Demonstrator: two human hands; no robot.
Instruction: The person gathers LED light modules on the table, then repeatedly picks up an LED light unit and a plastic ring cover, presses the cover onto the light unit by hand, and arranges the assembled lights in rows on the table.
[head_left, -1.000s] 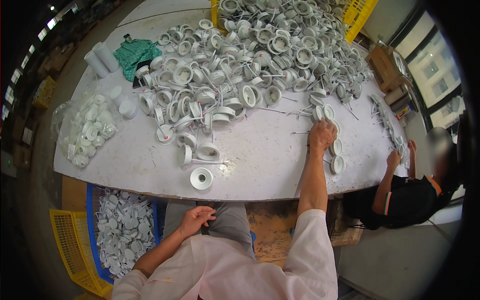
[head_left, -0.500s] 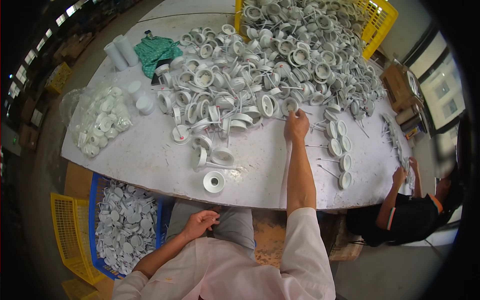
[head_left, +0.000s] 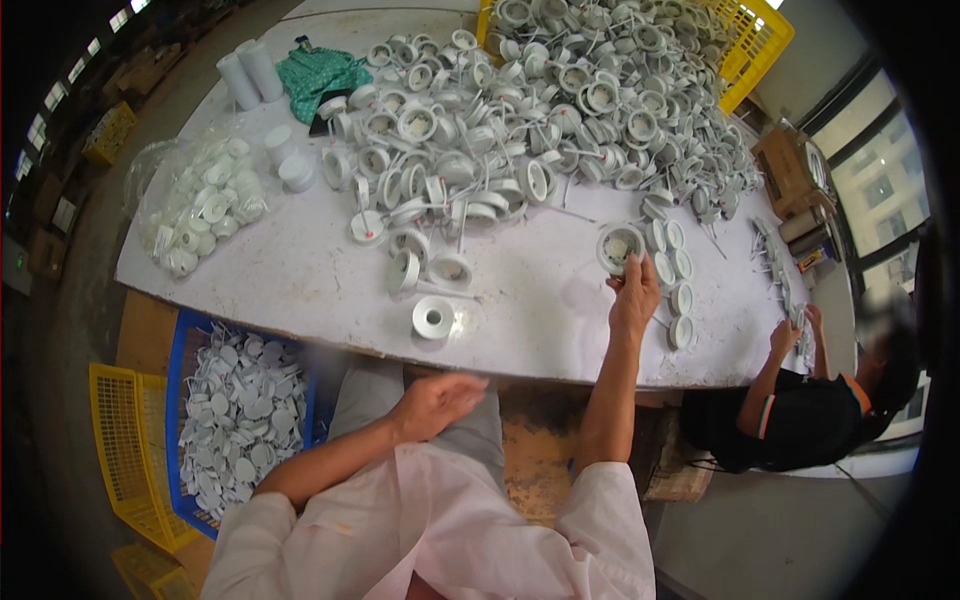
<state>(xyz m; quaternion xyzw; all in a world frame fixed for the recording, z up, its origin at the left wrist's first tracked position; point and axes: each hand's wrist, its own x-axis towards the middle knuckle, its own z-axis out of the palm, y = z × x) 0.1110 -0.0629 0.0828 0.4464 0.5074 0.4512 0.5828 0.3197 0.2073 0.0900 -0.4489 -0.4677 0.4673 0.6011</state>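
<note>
My right hand [head_left: 634,292] pinches a round white light fitting [head_left: 619,246] by its rim, raised over the table. Its open face, with a pale centre, points up. Just right of it stands a double row of similar white fittings [head_left: 681,299]. My left hand [head_left: 440,403] hovers over my lap by the table edge, fingers stretched out and a little blurred, holding nothing. In front of it on the table sits a white ring-shaped cup [head_left: 433,318] with a hole in its middle. Behind that lie a few loose fittings [head_left: 449,269] with wires.
A big heap of wired white fittings [head_left: 600,130] spills from a yellow crate [head_left: 757,55]. At left are a bag of white caps [head_left: 205,210], white rolls [head_left: 250,75] and a green cloth [head_left: 318,75]. A blue crate [head_left: 176,400] holds white discs. A co-worker [head_left: 800,415] works at right.
My right hand has drawn back from the heap's edge toward me and rightward, bringing a light fitting with it. My left hand has risen from my lap toward the table edge, its fingers straightening.
</note>
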